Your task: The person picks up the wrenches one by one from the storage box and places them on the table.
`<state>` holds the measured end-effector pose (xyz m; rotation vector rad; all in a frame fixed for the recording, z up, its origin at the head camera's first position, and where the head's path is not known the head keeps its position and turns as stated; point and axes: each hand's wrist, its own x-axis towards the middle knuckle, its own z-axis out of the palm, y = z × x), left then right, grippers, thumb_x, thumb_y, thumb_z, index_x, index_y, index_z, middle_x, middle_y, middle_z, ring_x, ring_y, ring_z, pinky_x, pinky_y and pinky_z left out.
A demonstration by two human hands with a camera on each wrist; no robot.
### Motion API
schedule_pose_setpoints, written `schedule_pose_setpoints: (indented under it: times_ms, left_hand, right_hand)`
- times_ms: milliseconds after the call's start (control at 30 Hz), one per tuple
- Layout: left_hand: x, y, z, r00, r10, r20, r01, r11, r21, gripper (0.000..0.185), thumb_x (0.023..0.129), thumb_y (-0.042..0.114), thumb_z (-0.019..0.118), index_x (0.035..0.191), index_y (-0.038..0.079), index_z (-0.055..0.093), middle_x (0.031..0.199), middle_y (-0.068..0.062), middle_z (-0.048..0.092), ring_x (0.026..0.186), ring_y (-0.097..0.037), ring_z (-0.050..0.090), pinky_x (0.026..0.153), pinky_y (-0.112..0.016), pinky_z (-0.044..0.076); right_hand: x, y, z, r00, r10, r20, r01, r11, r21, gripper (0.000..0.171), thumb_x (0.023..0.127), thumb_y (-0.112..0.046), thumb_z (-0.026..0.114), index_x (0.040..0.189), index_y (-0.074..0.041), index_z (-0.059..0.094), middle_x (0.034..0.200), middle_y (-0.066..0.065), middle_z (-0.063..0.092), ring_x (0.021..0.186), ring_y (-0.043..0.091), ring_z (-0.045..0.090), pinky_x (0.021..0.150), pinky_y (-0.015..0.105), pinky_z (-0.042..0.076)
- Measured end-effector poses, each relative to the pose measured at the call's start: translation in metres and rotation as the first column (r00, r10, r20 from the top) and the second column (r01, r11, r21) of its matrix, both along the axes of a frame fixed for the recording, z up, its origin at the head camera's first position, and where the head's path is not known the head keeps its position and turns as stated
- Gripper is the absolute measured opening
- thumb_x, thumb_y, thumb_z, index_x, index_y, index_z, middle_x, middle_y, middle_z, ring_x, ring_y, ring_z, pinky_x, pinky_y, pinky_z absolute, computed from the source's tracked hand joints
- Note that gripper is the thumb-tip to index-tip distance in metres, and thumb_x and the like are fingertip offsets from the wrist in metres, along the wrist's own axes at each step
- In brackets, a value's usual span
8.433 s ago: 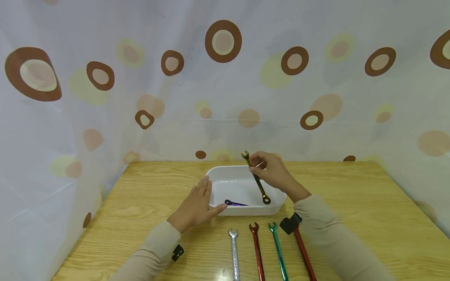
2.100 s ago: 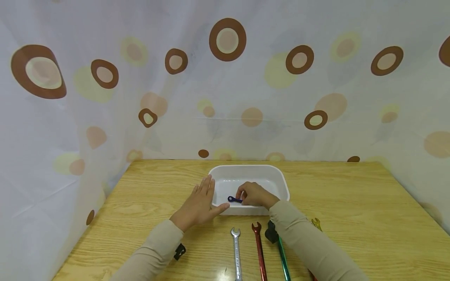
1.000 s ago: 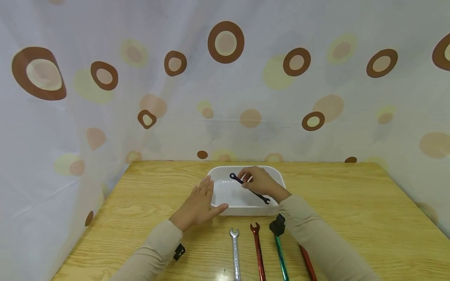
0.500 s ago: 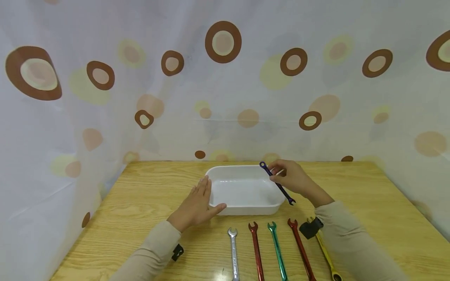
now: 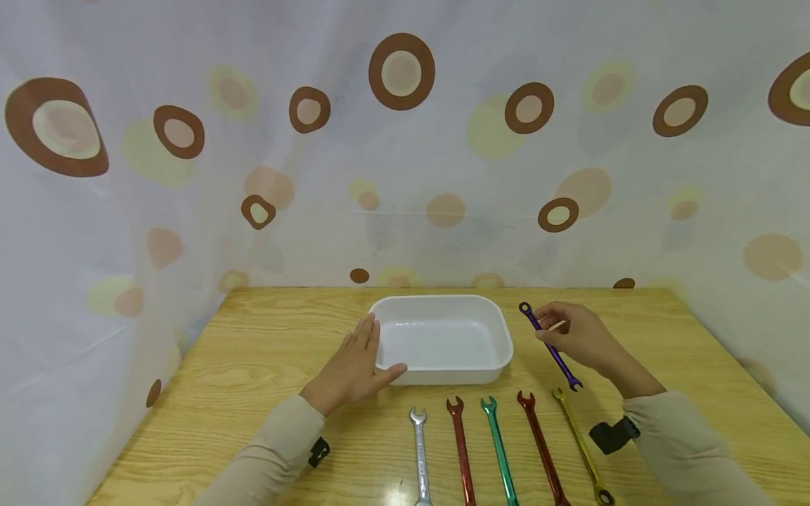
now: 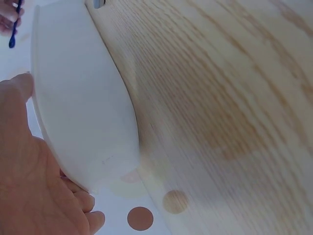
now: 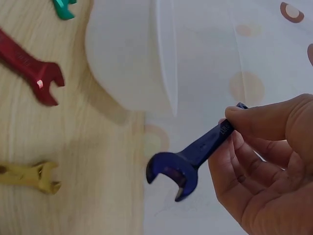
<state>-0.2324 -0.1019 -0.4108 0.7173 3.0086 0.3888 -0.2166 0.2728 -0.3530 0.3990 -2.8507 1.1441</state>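
My right hand (image 5: 582, 337) pinches a purple combination wrench (image 5: 552, 348) by its shaft, right of the white tray (image 5: 443, 377). Its ring end points up and its open end slants down toward me. In the right wrist view the thumb and fingers grip the wrench (image 7: 205, 147) above its open end. My left hand (image 5: 354, 362) rests against the tray's left end, fingers straight and thumb along the near rim. Nothing lies inside the tray. In the left wrist view the hand (image 6: 34, 181) touches the tray's rim.
Several wrenches lie in a row before the tray: silver (image 5: 420, 457), red (image 5: 462, 450), green (image 5: 499, 450), another red (image 5: 541, 446) and yellow (image 5: 583, 446). The wooden table (image 5: 272, 330) ends at a patterned cloth (image 5: 405, 176) behind.
My right hand set the yellow wrench down at the row's right end, then lifted the purple wrench from the tray and carried it right. My left hand has stayed at the tray.
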Motion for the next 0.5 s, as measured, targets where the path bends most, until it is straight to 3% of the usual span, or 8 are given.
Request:
schedule_pose_setpoints:
  times_ms: [500]
  left_hand:
    - [0.0, 0.0, -0.002, 1.0, -0.004, 0.015, 0.004, 1.0, 0.0, 0.1, 0.091, 0.071, 0.034, 0.151, -0.006, 0.012, 0.159, -0.019, 0.002, 0.147, -0.033, 0.005, 0.117, -0.048, 0.014]
  right_hand:
    - [0.038, 0.044, -0.032, 0.992, -0.032, 0.124, 0.026, 0.998, 0.051, 0.032, 0.091, -0.009, 0.064, 0.117, 0.009, 0.056, 0.093, 0.011, 0.059, 0.079, 0.018, 0.062, 0.06, 0.028, 0.054]
